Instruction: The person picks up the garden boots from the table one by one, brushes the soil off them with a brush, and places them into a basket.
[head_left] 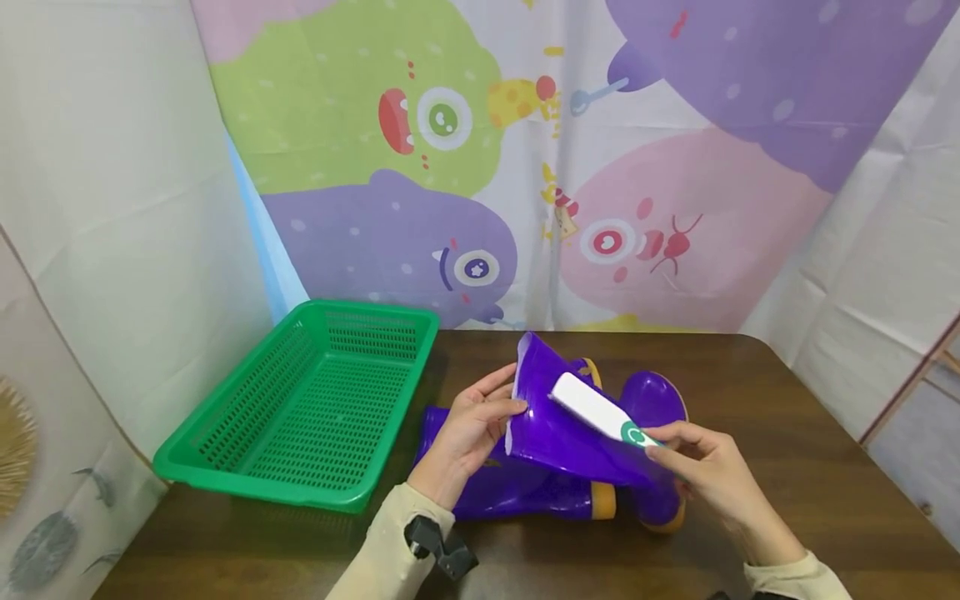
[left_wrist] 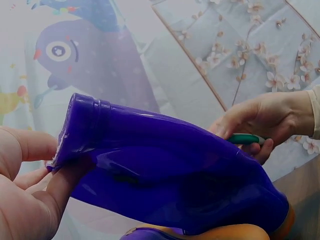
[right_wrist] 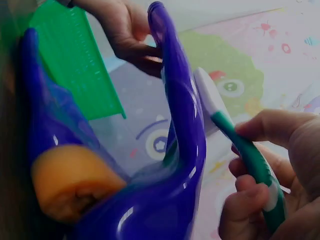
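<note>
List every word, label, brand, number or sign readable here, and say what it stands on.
No readable text.
White brush head with green handle: a round mark near the handle, too small to read.
Glossy purple rubber boot: no lettering visible.
Green plastic mesh basket: no label visible.
Cartoon monster backdrop: pictures only.

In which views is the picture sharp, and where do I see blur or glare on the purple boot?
Head view: sharp, evenly lit, with edges bent by the wide lens; the purple boot shows soft glare. Left wrist view: the left hand is close and blurred, the picture hazy. Right wrist view: the right hand and the brush are soft, with bright streaks on the boot.
</note>
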